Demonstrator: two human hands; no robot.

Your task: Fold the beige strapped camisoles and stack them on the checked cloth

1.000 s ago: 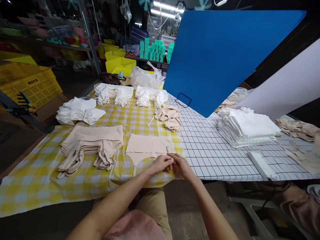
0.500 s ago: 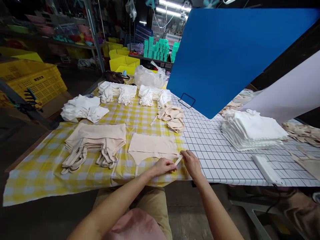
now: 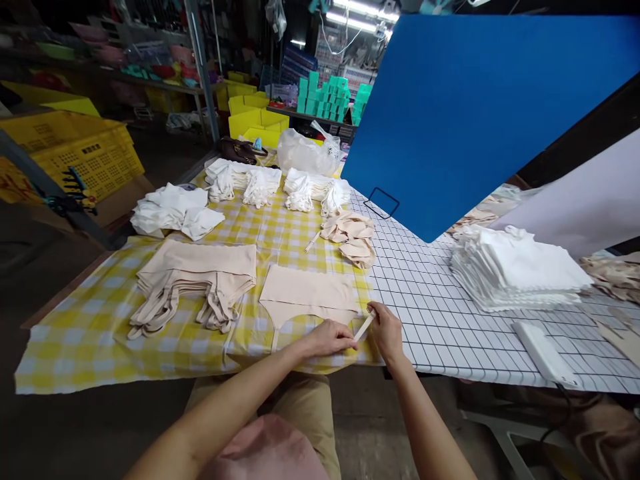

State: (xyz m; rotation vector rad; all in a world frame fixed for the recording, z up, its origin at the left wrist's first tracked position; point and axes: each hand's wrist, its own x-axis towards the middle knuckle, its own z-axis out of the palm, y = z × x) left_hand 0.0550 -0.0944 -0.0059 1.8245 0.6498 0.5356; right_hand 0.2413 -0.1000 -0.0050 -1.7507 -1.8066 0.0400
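A beige strappy top (image 3: 307, 290) lies flat on the yellow checked cloth, with its straps toward me. Its right strap (image 3: 365, 326) is stretched between my two hands. Closed fingertips of my left hand (image 3: 330, 338) pinch the lower end of the strap. Up and to the right, my right hand (image 3: 387, 328) pinches the other end between thumb and fingers. Left of this top sits a stack of similar beige tops (image 3: 200, 273), their straps hanging forward. A crumpled beige pile (image 3: 350, 235) lies just beyond it.
White garment stacks (image 3: 250, 180) and a loose white pile (image 3: 173, 210) lie farther back. On the right are a tall white stack (image 3: 520, 267) and a white power strip (image 3: 545, 353). A large blue board (image 3: 465, 113) leans over the table; a yellow crate (image 3: 85, 153) stands left.
My right hand has shifted slightly up and right relative to my left, and more of the strap shows between them. The whole view has turned a little.
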